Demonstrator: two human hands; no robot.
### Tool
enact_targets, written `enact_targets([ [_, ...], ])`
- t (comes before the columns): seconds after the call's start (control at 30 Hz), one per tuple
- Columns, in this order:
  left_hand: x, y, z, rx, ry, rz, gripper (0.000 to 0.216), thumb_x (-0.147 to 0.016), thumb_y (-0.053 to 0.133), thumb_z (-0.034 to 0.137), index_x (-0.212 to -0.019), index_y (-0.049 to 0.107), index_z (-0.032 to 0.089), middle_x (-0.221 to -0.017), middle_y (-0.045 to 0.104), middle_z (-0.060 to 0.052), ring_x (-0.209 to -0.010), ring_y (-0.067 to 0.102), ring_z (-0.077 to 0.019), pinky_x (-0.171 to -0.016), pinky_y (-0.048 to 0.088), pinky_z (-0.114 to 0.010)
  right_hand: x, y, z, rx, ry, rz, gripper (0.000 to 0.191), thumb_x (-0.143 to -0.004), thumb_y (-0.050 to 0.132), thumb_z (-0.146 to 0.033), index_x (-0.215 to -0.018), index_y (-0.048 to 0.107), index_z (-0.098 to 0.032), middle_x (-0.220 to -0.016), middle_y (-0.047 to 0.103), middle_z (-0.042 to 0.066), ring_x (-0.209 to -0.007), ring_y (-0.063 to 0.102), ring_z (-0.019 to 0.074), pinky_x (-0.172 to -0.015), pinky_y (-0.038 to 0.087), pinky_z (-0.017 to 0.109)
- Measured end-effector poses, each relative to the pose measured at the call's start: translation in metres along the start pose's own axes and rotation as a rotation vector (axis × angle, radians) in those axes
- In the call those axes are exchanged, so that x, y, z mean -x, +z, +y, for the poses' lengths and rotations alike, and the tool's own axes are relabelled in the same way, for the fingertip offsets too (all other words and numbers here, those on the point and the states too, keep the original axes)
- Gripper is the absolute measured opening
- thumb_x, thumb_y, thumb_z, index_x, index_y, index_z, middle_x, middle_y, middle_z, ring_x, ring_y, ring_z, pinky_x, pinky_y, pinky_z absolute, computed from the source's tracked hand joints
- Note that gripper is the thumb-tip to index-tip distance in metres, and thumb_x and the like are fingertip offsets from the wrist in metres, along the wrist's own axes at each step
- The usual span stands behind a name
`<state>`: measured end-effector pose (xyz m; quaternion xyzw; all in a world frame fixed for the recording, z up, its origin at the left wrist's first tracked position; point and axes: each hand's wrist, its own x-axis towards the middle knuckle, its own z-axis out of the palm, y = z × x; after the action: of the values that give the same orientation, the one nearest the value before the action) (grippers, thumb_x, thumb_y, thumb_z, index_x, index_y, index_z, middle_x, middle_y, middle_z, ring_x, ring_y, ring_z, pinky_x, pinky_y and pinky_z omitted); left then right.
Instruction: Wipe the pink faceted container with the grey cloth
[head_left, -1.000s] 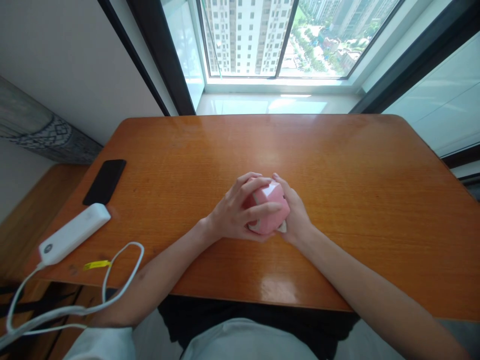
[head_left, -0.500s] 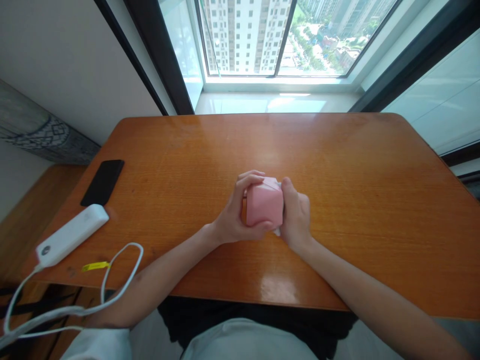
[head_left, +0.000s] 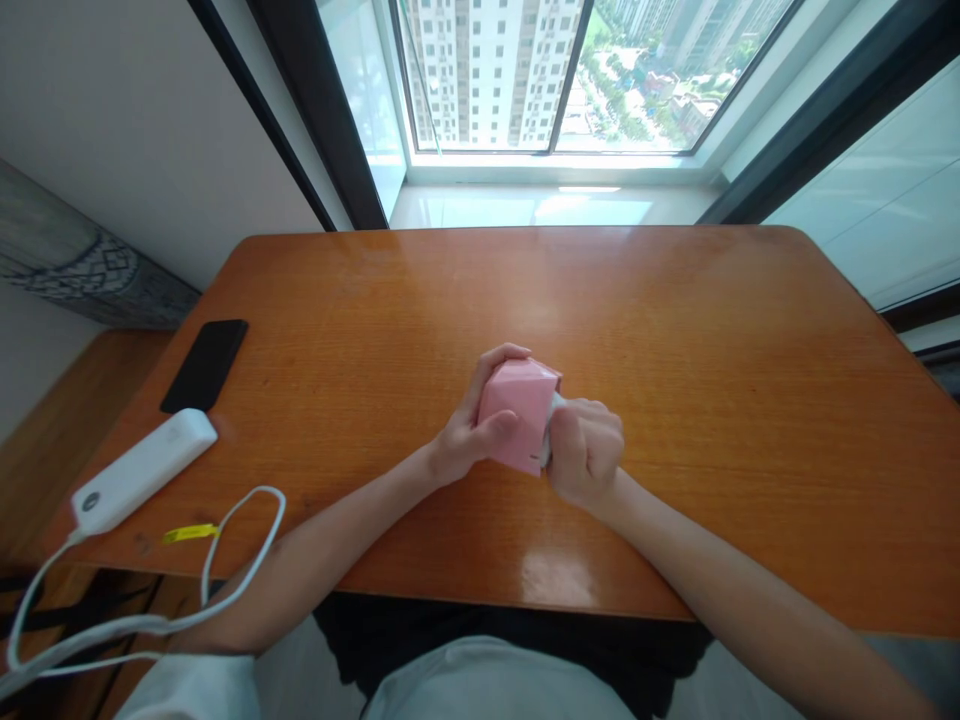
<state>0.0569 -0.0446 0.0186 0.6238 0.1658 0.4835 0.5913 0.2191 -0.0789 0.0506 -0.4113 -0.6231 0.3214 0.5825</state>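
Observation:
A small pink box (head_left: 517, 408) is held up over the wooden table, tilted, with its right end toward my right hand. My left hand (head_left: 474, 425) is wrapped around its left side, fingers over the far edge and thumb on the near face. At the right end, white, thin-looking material (head_left: 553, 425) shows at the opening. My right hand (head_left: 586, 450) is closed in a fist against that end, pinching the white material. Most of this material is hidden by the fist and the box, so its kind is unclear.
On the left of the table (head_left: 712, 350) lie a black phone (head_left: 205, 365) and a white power strip (head_left: 146, 472). The strip's white cable (head_left: 251, 570), with a yellow tag (head_left: 190, 533), loops by my left forearm. A window (head_left: 555, 80) is beyond the far edge.
The pink box has turned and tipped, bringing its right end more into view. My right hand has rolled over into a fist at the white material. My left thumb has shifted up the near face.

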Motion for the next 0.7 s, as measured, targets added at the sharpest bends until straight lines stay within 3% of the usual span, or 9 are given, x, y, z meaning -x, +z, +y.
enact_targets([
  [0.07, -0.004, -0.011, -0.003, -0.335, 0.312, 0.069, 0.086, -0.091, 0.084, 0.067, -0.161, 0.046, 0.034, -0.153, 0.060, -0.014, -0.138, 0.064, -0.0338, -0.116, 0.058, -0.053, -0.010, 0.004, -0.003, -0.183, 0.356, 0.104, 0.074, -0.104, 0.060, -0.077, -0.053, 0.050, -0.025, -0.048, 0.046, -0.002, -0.043, 0.035, 0.0118, -0.046, 0.025, 0.031],
  [0.13, -0.009, -0.025, -0.006, -0.701, 0.598, -0.026, 0.092, -0.078, 0.096, 0.064, -0.156, 0.054, 0.039, -0.161, 0.053, -0.012, -0.148, 0.055, -0.0389, -0.123, 0.053, -0.062, -0.020, 0.009, -0.008, -0.429, 0.708, 0.119, 0.066, -0.093, 0.071, -0.083, -0.065, 0.059, -0.024, -0.056, 0.055, -0.002, -0.047, 0.044, 0.0132, -0.046, 0.035, 0.029],
  [0.2, -0.012, -0.034, -0.008, -0.891, 0.760, -0.145, 0.083, -0.074, 0.098, 0.064, -0.146, 0.062, 0.044, -0.164, 0.052, -0.008, -0.150, 0.052, -0.0400, -0.122, 0.054, -0.065, -0.026, 0.012, -0.011, -0.600, 0.884, 0.067, 0.065, -0.083, 0.078, -0.087, -0.076, 0.066, -0.023, -0.064, 0.063, -0.001, -0.053, 0.051, 0.0149, -0.049, 0.043, 0.029],
  [0.3, -0.012, -0.029, -0.007, -0.745, 0.632, -0.093, 0.088, -0.075, 0.098, 0.065, -0.150, 0.059, 0.041, -0.163, 0.053, -0.011, -0.147, 0.057, -0.0383, -0.120, 0.056, -0.061, -0.019, 0.011, -0.008, -0.483, 0.753, 0.145, 0.065, -0.091, 0.072, -0.085, -0.069, 0.063, -0.024, -0.059, 0.059, -0.001, -0.050, 0.048, 0.0142, -0.048, 0.039, 0.029],
  [0.4, -0.005, -0.008, -0.002, -0.202, 0.193, 0.048, 0.081, -0.096, 0.077, 0.070, -0.160, 0.045, 0.033, -0.150, 0.064, -0.014, -0.129, 0.070, -0.0299, -0.110, 0.062, -0.048, -0.003, 0.003, 0.002, -0.141, 0.231, 0.146, 0.076, -0.106, 0.060, -0.073, -0.050, 0.048, -0.024, -0.046, 0.045, -0.002, -0.043, 0.035, 0.0113, -0.048, 0.026, 0.032],
  [0.5, 0.003, 0.006, 0.000, 0.188, -0.168, -0.020, 0.065, -0.110, 0.053, 0.068, -0.161, 0.040, 0.030, -0.138, 0.073, -0.013, -0.120, 0.076, -0.0280, -0.108, 0.063, -0.047, 0.006, -0.003, 0.009, 0.035, -0.161, -0.024, 0.080, -0.113, 0.054, -0.062, -0.043, 0.045, -0.023, -0.042, 0.042, -0.001, -0.042, 0.032, 0.0102, -0.051, 0.023, 0.034],
  [0.53, 0.005, 0.007, -0.001, 0.215, -0.197, -0.019, 0.065, -0.111, 0.051, 0.067, -0.162, 0.039, 0.030, -0.142, 0.072, -0.014, -0.124, 0.076, -0.0290, -0.111, 0.062, -0.049, 0.005, -0.003, 0.010, 0.036, -0.162, -0.039, 0.080, -0.114, 0.054, -0.059, -0.043, 0.046, -0.023, -0.043, 0.043, -0.001, -0.042, 0.032, 0.0100, -0.051, 0.024, 0.034],
  [0.6, 0.006, 0.003, -0.005, 0.110, -0.116, 0.040, 0.074, -0.109, 0.055, 0.072, -0.167, 0.036, 0.032, -0.162, 0.060, -0.016, -0.142, 0.068, -0.0328, -0.120, 0.058, -0.053, 0.000, -0.001, 0.007, -0.059, 0.035, 0.027, 0.078, -0.113, 0.058, -0.059, -0.044, 0.047, -0.023, -0.043, 0.044, -0.002, -0.041, 0.033, 0.0098, -0.050, 0.025, 0.032],
  [0.7, 0.001, -0.013, -0.011, -0.308, 0.251, 0.070, 0.110, -0.090, 0.071, 0.089, -0.176, 0.026, 0.037, -0.186, 0.028, -0.017, -0.171, 0.036, -0.0439, -0.135, 0.041, -0.068, -0.014, 0.006, -0.003, -0.391, 0.497, 0.135, 0.067, -0.102, 0.071, -0.068, -0.054, 0.055, -0.024, -0.047, 0.049, -0.003, -0.042, 0.037, 0.0114, -0.046, 0.031, 0.029],
])
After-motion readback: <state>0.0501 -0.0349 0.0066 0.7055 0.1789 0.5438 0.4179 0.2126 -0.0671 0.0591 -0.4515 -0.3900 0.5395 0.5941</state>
